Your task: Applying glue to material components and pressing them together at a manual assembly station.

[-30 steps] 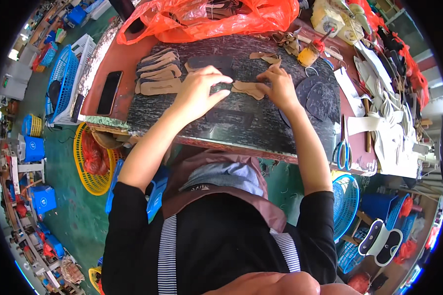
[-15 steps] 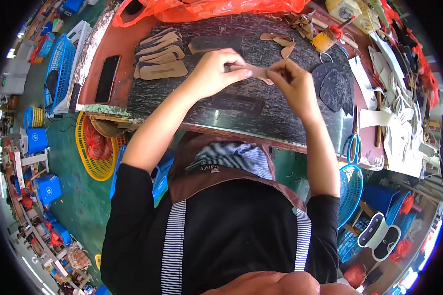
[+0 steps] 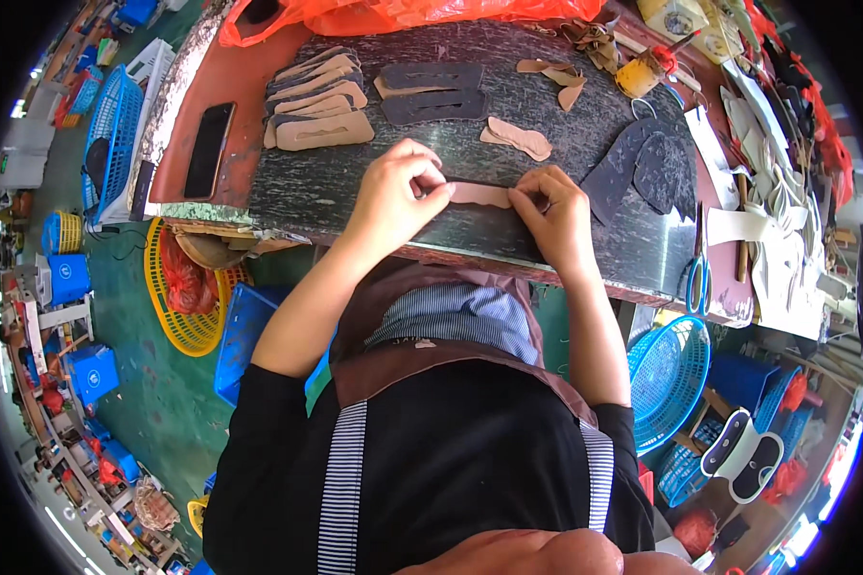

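The tan leather strip (image 3: 479,195) lies flat with its long axis running left to right across the near part of the bench (image 3: 355,192), roughly along the front edge. The left hand (image 3: 398,187) pinches its left end between thumb and fingertips; the right hand (image 3: 551,206) is closed on its right end the same way, so the strip spans the gap between the two hands.

The bench has a dark, speckled stone-like top with a reddish border. Farther back lie a stack of tan cut pieces (image 3: 316,101), two dark slotted pieces (image 3: 431,91) and a single tan piece (image 3: 516,137). Dark sole-shaped pieces (image 3: 642,163) sit to the right, and blue-handled scissors (image 3: 697,278) rest near the right front corner. A black phone (image 3: 208,149) lies on the left border, and an orange plastic bag (image 3: 403,11) lies along the far edge.

Below is a green floor with a yellow basket (image 3: 177,307) and blue baskets (image 3: 666,369).
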The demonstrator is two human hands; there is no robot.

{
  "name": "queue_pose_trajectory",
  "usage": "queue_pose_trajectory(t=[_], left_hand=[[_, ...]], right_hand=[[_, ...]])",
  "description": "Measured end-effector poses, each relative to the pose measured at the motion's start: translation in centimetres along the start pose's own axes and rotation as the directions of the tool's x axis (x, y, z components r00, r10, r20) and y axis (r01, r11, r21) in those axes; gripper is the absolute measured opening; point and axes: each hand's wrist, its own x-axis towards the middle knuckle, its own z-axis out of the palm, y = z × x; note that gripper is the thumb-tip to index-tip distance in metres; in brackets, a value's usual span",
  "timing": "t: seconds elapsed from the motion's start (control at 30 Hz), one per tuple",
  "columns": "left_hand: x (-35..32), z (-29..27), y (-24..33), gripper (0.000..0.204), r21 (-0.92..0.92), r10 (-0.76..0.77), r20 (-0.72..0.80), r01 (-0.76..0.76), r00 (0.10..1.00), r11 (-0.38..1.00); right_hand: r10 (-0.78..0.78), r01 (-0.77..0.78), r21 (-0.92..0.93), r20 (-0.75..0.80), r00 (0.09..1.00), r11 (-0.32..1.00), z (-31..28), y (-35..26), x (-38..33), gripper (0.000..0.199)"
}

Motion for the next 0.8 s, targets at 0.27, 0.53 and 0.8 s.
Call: queue_pose_trajectory(t=[0.27,0.53,0.8], left_hand=[[0.1,0.8,-0.8,0.013,0.139,0.091,-0.08,-0.079,0.993,0.987],[0.2,1.2,-0.8,0.013,0.231,0.121,-0.096,-0.096,0.988,0.968],[-0.1,0.1,0.1,0.014,0.343,0.183,0.002,-0.173,0.983,0.923]], right_hand=[[0.031,-0.031,-0.085,0.006,0.999,0.996,0.3,-0.3,0.2,0.01],[0.024,-0.022,-0.162,0.009,1.0,0.987,0.4,-0.3,0.2,0.01],[-0.162,0.16,-0.262,0.011,0.987,0.952,0.2,-0.8,-0.3,0.031]])
